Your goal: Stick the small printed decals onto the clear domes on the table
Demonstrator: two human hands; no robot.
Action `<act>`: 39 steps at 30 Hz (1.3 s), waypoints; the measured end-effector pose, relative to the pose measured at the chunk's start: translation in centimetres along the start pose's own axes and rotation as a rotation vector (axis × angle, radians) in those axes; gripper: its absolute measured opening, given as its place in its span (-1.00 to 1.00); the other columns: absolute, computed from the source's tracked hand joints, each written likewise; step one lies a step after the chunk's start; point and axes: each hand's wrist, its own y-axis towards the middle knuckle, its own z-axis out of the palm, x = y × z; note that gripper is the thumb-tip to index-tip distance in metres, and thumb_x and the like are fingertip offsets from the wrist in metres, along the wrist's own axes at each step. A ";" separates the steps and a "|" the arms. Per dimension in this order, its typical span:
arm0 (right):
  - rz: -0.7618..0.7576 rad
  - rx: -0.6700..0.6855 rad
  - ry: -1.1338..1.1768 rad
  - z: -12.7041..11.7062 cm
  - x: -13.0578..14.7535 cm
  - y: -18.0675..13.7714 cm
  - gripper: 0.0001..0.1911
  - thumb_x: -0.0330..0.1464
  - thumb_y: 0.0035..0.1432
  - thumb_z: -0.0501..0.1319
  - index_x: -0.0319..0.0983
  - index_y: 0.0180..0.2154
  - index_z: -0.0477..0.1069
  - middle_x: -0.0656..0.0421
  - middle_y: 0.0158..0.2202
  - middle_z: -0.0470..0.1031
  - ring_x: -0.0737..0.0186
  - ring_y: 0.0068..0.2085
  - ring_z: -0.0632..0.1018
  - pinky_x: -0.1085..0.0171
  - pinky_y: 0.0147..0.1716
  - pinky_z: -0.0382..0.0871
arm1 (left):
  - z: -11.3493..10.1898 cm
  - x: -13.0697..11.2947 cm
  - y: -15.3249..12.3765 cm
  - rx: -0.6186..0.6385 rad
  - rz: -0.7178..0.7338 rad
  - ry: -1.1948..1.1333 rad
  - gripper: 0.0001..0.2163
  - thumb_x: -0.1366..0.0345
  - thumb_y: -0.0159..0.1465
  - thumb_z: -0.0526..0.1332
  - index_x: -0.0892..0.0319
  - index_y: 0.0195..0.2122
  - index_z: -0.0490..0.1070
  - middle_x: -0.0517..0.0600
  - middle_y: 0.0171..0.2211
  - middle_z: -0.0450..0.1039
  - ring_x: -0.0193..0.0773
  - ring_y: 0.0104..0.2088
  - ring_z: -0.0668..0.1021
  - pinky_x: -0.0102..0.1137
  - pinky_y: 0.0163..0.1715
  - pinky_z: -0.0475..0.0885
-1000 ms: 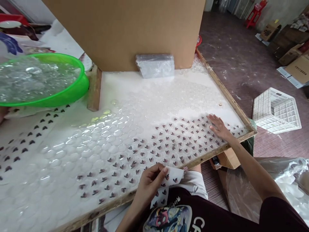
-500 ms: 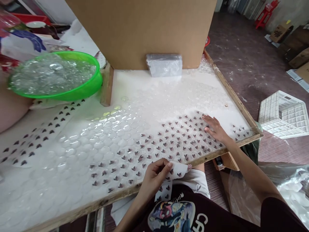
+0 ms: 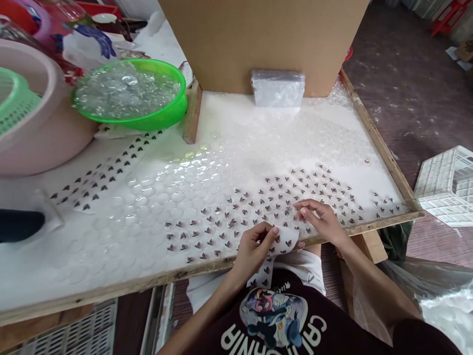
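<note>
A white board in a wooden frame [image 3: 384, 153] is covered with rows of clear glass domes [image 3: 173, 197], many with small dark printed pictures [image 3: 281, 197] under them. My left hand [image 3: 254, 249] pinches a white sticker sheet [image 3: 283, 244] of the same small pictures at the board's near edge. My right hand [image 3: 318, 219] hovers just above that sheet, over the printed domes, with fingers curled toward a pinch; I cannot make out anything between them.
A green bowl [image 3: 148, 116] full of clear domes sits at the back left beside a pink basin [image 3: 40, 133]. A tall cardboard box [image 3: 258, 39] and a wrapped packet [image 3: 279, 88] stand at the back. More picture sheets [image 3: 107, 172] lie at left. A white crate [image 3: 447, 185] lies on the floor.
My right hand has left the domes at the right end of the board and come back toward the sheet in my left hand. The camera has swung left, bringing the pink basin into view.
</note>
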 end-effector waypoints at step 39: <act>0.013 0.154 -0.152 5.2 1.0 0.9 -0.62 -0.11 0.31 0.15 -0.17 -0.48 0.38 0.23 -0.53 0.35 0.26 -0.46 0.37 0.26 -0.41 0.23 | -2.1 1.4 -0.3 -0.154 0.034 -0.007 -0.72 0.08 0.27 0.21 0.19 -0.42 0.38 -0.12 -0.54 0.28 -0.35 -0.50 0.32 -0.48 -0.49 0.24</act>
